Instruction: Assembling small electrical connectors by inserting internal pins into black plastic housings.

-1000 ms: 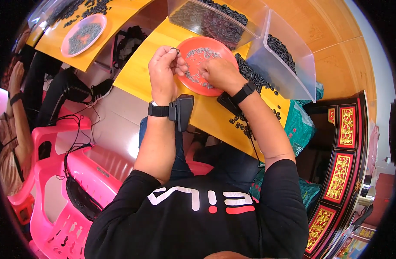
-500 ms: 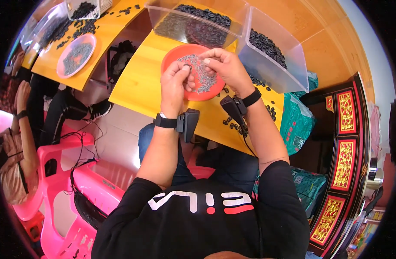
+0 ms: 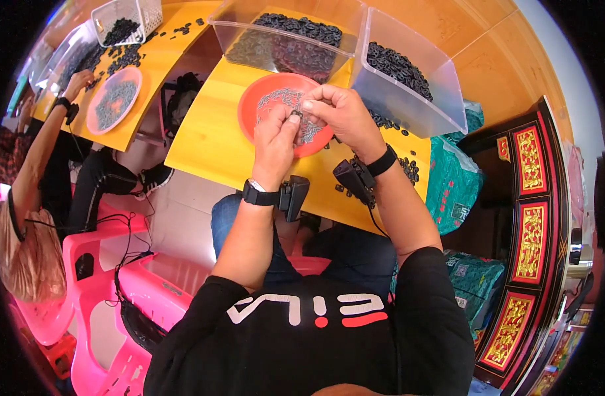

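A pink plastic chair (image 3: pixel 144 277) is standing on glossy pale flooring (image 3: pixel 191 221); gilded carved panels (image 3: pixel 531 242) are fronting the dark cabinet (image 3: pixel 533 198).

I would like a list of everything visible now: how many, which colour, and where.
Flat-topped tables: 2, yellow, centre and upper left
Round plastic bowl: 1, red, centre table
Short thin pins: many, grey, in bowl
Rectangular plastic bins: 2, clear, beyond bowl
Small oval pieces: many, black, in bins and loose on table
Round shallow dish: 1, pink, left table
Perforated plastic basket: 1, white, left table
Plastic chair: at least 1, pink, lower left
Plastic bags: at least 2, green, right
Carved-panel cabinet: 1, black, red and gold, right
Co-worker: at least 1, left
T-shirt: 1, black, on person
Strapped devices: 2, black, person's wrists
Left hand: 1, bare, over bowl, pinching black piece
Right hand: 1, bare, over bowl, contents unclear
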A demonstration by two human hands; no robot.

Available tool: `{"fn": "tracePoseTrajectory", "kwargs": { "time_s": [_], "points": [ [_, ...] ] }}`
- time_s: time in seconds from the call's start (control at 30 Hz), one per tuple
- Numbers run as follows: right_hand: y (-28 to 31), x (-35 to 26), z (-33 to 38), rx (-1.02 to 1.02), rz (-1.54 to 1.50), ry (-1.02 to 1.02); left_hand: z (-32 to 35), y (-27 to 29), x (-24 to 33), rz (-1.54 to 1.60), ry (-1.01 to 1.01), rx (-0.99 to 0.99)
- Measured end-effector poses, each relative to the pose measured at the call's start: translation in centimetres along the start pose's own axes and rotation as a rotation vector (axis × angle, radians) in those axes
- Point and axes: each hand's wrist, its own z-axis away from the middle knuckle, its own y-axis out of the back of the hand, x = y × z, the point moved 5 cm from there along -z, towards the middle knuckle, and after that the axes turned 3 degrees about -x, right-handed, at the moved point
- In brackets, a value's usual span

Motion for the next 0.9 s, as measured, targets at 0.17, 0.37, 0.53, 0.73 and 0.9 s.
{"fn": "tracePoseTrajectory", "kwargs": {
  "time_s": [0.17, 0.37, 0.53, 0.73, 0.9],
  "points": [
    [-0.3, -0.3, 0.1, -0.021, 0.119, 0.040, 0.0, 0.1, 0.1, -0.073, -0.018, 0.021],
    [-0.4, -0.3, 0.3, -0.049, 0.097, 0.026, -0.1, 0.3, -0.4, -0.159, -0.012, 0.020],
    [0.2, -0.8, 0.2, -0.013, 0.105, 0.043, -0.1, 0.4, -0.4, -0.158, -0.013, 0.017],
    [-0.1, 0.0, 0.2, -0.021, 0.164, 0.040, -0.1, 0.2, -0.6, -0.182, -0.008, 0.012],
    [-0.4, 0.4, 0.2, -0.047, 0.127, 0.012, 0.2, 0.2, -0.4, -0.112, 0.008, 0.043]
  ]
}}
